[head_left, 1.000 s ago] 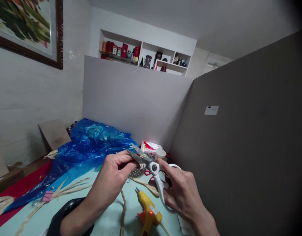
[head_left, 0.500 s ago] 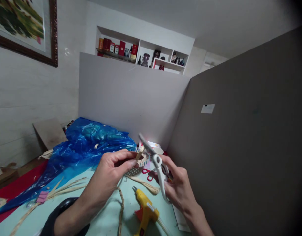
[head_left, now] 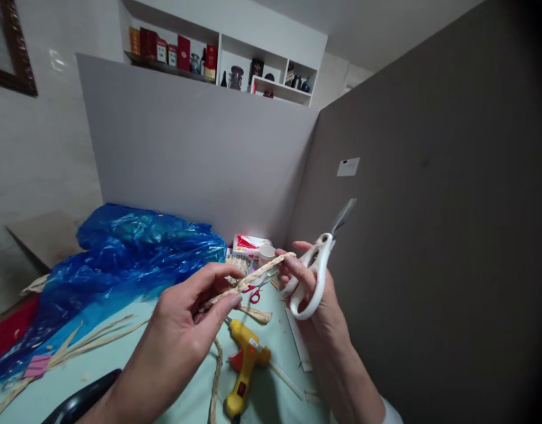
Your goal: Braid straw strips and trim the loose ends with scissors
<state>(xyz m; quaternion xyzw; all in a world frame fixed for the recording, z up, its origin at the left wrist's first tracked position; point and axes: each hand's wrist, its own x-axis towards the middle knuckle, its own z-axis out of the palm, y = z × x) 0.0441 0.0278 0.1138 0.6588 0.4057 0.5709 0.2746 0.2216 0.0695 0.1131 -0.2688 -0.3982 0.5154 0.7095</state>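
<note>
A pale plaited straw cord [head_left: 264,271] runs slantwise between my two hands above the table. My left hand [head_left: 189,315] pinches it between thumb and fingers, and part of the cord is hidden in that hand. The fingertips of my right hand [head_left: 321,294] grip the cord's upper end. White-handled scissors [head_left: 317,277] hang on the same right hand, their blades pointing up and away from the cord. Below, a yellow hot glue gun [head_left: 247,365] lies on the table with a glue stick [head_left: 286,380] at its back. A length of darker braid [head_left: 217,377] lies beside it.
Blue plastic sheeting [head_left: 138,247] is heaped at the back left. Loose straw strands [head_left: 98,338] with a pink clip [head_left: 36,366] lie at left. Red-handled scissors [head_left: 254,295], a white cup [head_left: 266,253] and a red-and-white packet [head_left: 251,244] stand or lie behind my hands. Grey panels [head_left: 195,141] close the back and right.
The scissors have swung away from the cord and now point up to the right. My right fingers have taken the cord's end, stretching it between both hands. The view has turned right and down.
</note>
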